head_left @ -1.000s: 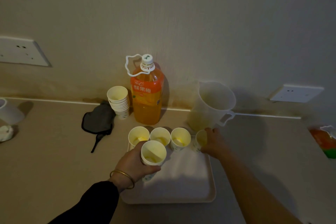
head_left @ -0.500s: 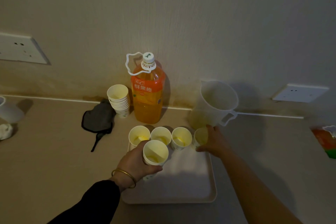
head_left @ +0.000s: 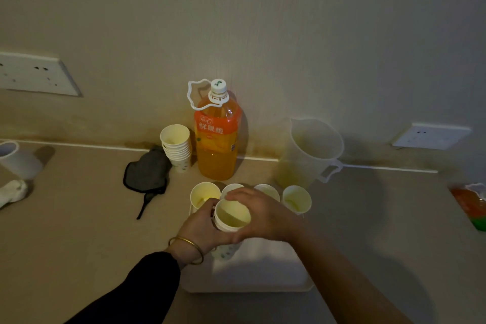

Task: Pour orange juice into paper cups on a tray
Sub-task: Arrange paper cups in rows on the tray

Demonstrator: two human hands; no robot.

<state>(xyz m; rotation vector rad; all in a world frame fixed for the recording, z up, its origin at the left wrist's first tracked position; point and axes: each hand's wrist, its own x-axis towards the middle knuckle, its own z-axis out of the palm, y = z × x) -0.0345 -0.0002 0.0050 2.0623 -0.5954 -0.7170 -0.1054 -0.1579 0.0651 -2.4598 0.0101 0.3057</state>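
Both hands, left [head_left: 200, 227] and right [head_left: 265, 216], curl round one round-rimmed paper cup [head_left: 232, 214] holding pale juice, over the smooth white rectangular tray [head_left: 263, 273]; the plastic juice bottle [head_left: 217, 144] stands upright behind it.

The left arm wears a long black sleeve [head_left: 136, 289] ending at the wrist, where a thin gold-coloured bangle [head_left: 192, 247] sits just below the left hand [head_left: 202, 226]. The right forearm [head_left: 342, 279] is bare up to the right hand [head_left: 265, 216].

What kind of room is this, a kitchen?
Likely a home kitchen counter: a beige countertop below a power socket, holding an orange juice bottle, a plastic jug and a stack of paper cups.
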